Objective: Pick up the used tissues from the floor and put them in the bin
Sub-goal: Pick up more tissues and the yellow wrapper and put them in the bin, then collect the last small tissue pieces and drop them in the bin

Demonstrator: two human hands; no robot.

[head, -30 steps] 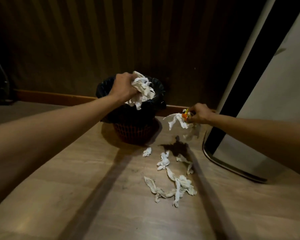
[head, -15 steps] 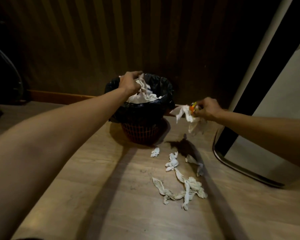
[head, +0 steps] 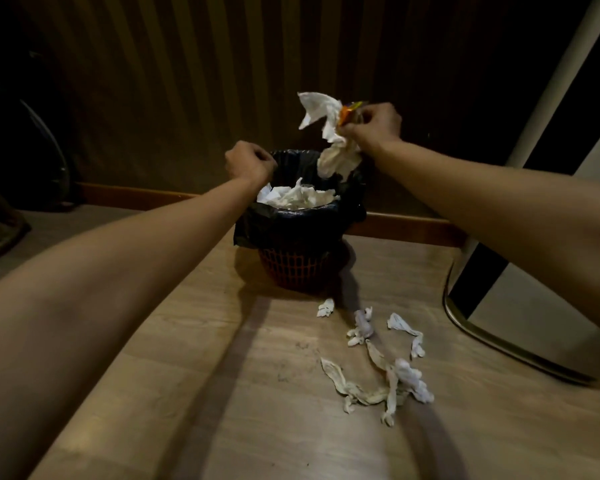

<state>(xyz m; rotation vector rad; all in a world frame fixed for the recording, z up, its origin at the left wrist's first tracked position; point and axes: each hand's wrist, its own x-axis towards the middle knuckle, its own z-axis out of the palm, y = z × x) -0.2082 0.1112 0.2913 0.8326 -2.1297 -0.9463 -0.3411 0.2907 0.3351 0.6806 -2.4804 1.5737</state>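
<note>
The right hand (head: 373, 124) pinches a bunch of tissues (head: 326, 133) together with a small orange scrap (head: 347, 112), held high over the far rim of the bin (head: 298, 237), seemingly so the trailing end drops inside the black liner and not over its edge. The left hand (head: 250, 164) hangs with curled fingers over the near-left rim, gripping nothing that I can see. White tissues (head: 298, 197) already fill the bin nearly to the top, so room inside looks tight. More used tissues (head: 378, 368) lie scattered on the wooden floor (head: 187, 393) in front of the bin, with open floor around them for reaching in
</note>
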